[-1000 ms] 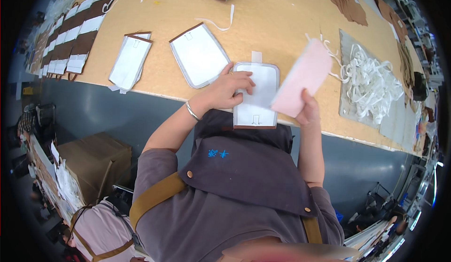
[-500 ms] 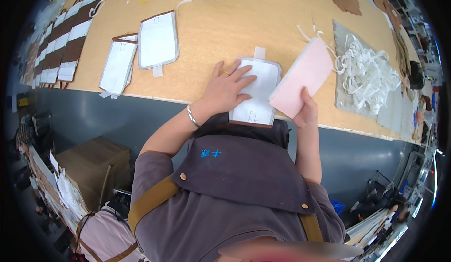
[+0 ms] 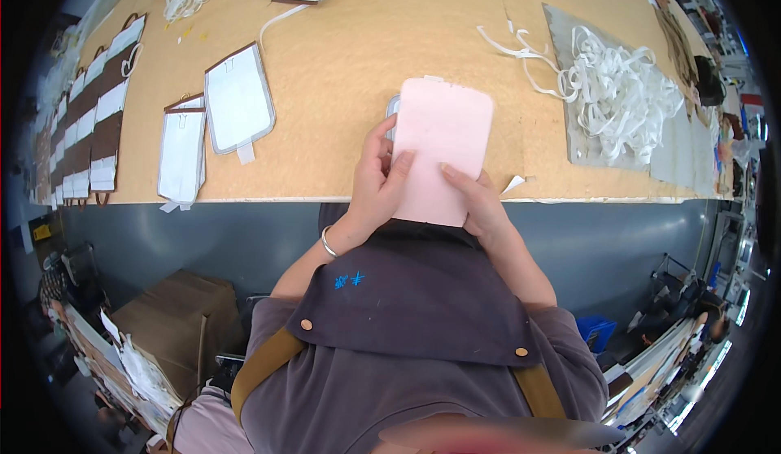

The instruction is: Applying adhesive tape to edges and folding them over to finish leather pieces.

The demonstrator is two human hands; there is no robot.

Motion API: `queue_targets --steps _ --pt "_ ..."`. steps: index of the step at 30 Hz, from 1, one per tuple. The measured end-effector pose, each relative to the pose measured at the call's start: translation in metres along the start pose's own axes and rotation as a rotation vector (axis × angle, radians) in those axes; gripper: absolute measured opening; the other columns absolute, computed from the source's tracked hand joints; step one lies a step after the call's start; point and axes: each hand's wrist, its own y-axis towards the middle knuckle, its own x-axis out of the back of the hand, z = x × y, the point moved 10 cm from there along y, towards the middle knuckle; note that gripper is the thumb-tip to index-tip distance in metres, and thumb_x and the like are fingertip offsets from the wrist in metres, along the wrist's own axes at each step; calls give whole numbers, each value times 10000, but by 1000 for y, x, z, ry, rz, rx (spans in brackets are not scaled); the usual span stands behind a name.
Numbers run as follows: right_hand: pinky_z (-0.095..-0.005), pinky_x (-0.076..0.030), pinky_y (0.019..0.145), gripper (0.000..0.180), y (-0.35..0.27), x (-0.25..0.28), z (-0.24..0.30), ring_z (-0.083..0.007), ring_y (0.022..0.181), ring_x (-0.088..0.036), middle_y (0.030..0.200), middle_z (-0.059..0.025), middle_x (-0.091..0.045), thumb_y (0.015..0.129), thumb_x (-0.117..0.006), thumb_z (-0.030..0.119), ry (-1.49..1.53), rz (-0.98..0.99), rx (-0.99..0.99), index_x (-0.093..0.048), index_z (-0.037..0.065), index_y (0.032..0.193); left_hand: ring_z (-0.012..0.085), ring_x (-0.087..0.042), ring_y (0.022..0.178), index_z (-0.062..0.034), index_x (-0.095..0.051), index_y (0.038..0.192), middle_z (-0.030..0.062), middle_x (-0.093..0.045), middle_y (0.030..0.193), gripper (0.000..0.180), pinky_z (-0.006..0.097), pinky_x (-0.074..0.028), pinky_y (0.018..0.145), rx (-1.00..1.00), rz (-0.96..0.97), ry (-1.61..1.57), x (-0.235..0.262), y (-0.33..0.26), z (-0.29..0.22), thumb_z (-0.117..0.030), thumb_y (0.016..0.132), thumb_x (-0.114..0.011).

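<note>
Head view: I look down on a tan table (image 3: 342,63) and two bare hands near its front edge.
Left hand (image 3: 375,181): closed on the pink panel's (image 3: 444,141) left side, thumb across its face.
Right hand (image 3: 481,200): gripping its lower right side, thumb also on the face.
Pink panel: between both hands, over the near table edge; a grey-edged piece (image 3: 391,115) shows behind its upper left.
Table left: I see white panels (image 3: 240,100) with brown ends.
Table right: tangled white tape (image 3: 620,100) on a grey sheet (image 3: 560,35).
</note>
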Motion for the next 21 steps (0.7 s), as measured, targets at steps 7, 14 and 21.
queue_targets --steps 7,14,21 --pt "-196 -445 642 289 -8 30 34 -64 766 -531 950 -27 -541 855 -566 62 -355 -146 475 -499 1 1130 59 -496 636 7 -325 1303 76 -559 885 459 207 -410 558 122 -110 -62 20 -19 17 -112 900 -509" --pt "-174 -422 563 266 -7 42 32 -28 638 -495 832 -3 -546 837 -592 38 -528 -234 466 -527 -5 1091 90 -465 546 10 -512 1174 77 -462 898 399 226 -416 523 63 -75 453 25 -18 5 -158 830 -623" --pt "-182 -416 523 260 0 48 41 -31 568 -483 772 -13 -553 801 -633 71 -730 -344 509 -563 -12 1037 78 -454 574 8 -537 1153 52 -446 867 389 217 -424 521 39 -81 569 22 -2 -3 -139 810 -646"
